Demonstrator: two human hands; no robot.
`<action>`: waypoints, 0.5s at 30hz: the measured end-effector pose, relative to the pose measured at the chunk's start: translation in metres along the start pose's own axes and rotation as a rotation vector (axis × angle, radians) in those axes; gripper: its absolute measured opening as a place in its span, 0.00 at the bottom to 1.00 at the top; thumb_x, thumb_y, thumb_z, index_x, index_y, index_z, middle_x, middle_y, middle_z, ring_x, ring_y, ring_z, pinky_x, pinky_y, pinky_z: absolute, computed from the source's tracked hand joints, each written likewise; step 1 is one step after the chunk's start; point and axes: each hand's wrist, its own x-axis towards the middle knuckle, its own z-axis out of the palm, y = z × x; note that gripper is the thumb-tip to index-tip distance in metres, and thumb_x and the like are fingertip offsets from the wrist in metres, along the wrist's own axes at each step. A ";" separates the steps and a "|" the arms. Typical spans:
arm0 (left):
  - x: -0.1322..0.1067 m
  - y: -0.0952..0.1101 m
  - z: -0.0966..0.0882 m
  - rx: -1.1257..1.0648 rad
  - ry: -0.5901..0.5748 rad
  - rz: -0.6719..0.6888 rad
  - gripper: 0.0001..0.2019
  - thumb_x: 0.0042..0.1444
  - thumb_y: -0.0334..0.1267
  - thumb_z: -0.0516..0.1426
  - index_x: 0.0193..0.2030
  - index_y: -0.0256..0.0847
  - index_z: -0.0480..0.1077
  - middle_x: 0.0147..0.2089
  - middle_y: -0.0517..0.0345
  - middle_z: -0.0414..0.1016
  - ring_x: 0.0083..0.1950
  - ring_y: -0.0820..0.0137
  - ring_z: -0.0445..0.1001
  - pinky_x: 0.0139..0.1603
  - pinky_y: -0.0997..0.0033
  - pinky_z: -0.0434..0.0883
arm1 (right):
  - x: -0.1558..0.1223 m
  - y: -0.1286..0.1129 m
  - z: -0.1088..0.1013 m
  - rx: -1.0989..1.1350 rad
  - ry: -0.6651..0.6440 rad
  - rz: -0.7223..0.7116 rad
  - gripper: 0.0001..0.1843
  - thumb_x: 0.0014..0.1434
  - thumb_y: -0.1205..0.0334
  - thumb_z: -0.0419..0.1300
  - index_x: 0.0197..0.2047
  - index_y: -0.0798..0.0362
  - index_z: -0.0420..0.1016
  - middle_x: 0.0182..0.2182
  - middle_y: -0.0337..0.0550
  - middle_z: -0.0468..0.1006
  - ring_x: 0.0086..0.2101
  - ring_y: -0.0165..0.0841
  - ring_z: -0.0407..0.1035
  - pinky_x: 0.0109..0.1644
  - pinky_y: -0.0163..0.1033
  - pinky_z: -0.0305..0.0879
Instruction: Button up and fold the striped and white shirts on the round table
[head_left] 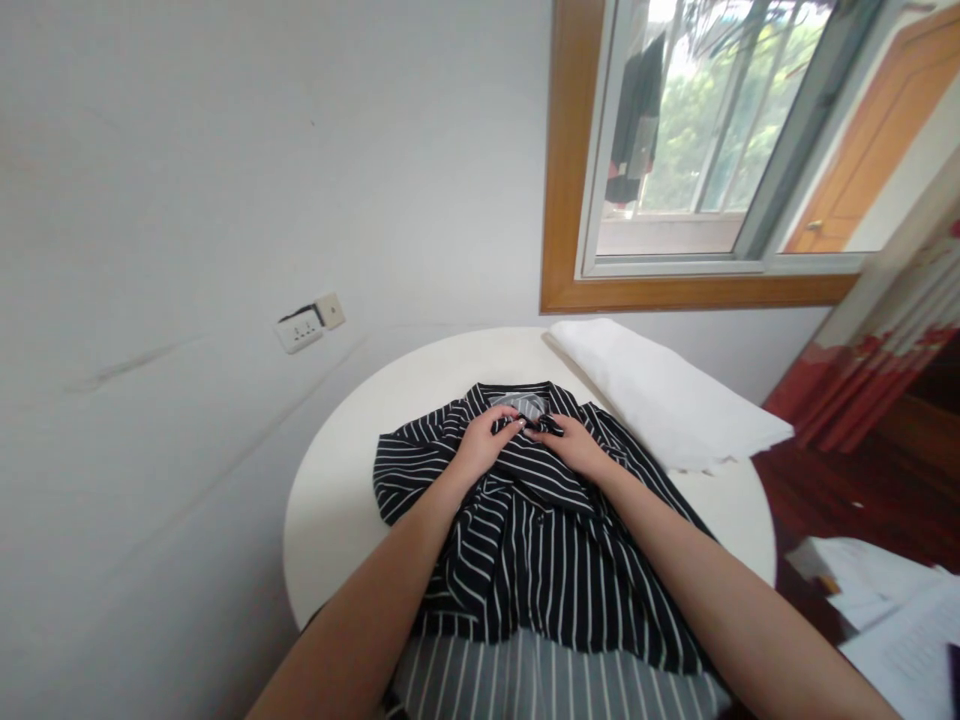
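A black shirt with white stripes (559, 560) lies spread on a round white table (337, 510), its collar toward the wall and its hem toward me. My left hand (484, 440) pinches the front edge of the shirt just below the collar. Close beside it, my right hand (571, 443) grips the opposite front edge, with the fingertips of both hands almost meeting. Cloth bunches up between the fingers, and whether a button is there is too small to tell. Grey striped cloth, the paler inner side, shows inside the collar and along the near edge.
Folded white sheets (660, 400) lie on the table's right side and overhang its edge. A wall socket (300, 330) is at the left, above the table. Papers (892, 610) sit low at the right, near a red and cream curtain (885, 330). A wood-framed window (570, 290) is behind.
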 end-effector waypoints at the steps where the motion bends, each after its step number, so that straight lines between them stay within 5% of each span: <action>1: 0.000 -0.001 0.001 0.003 0.012 0.007 0.08 0.54 0.40 0.58 0.39 0.40 0.72 0.43 0.55 0.76 0.47 0.65 0.73 0.54 0.62 0.67 | 0.001 0.001 0.000 -0.015 -0.001 -0.004 0.14 0.54 0.51 0.60 0.36 0.52 0.78 0.35 0.40 0.79 0.38 0.37 0.71 0.46 0.42 0.65; 6: 0.000 -0.001 0.002 0.035 0.052 0.034 0.06 0.54 0.40 0.58 0.35 0.40 0.71 0.38 0.58 0.76 0.42 0.67 0.73 0.49 0.65 0.68 | 0.002 0.002 0.001 -0.083 -0.013 -0.031 0.13 0.56 0.52 0.59 0.36 0.50 0.78 0.35 0.40 0.79 0.38 0.38 0.72 0.47 0.44 0.65; 15: -0.002 0.004 0.001 0.024 -0.018 -0.021 0.08 0.55 0.41 0.57 0.35 0.40 0.73 0.38 0.58 0.78 0.42 0.66 0.74 0.48 0.66 0.68 | -0.004 0.006 0.006 -0.295 0.077 -0.197 0.20 0.55 0.61 0.61 0.53 0.47 0.72 0.49 0.43 0.75 0.49 0.37 0.67 0.57 0.47 0.59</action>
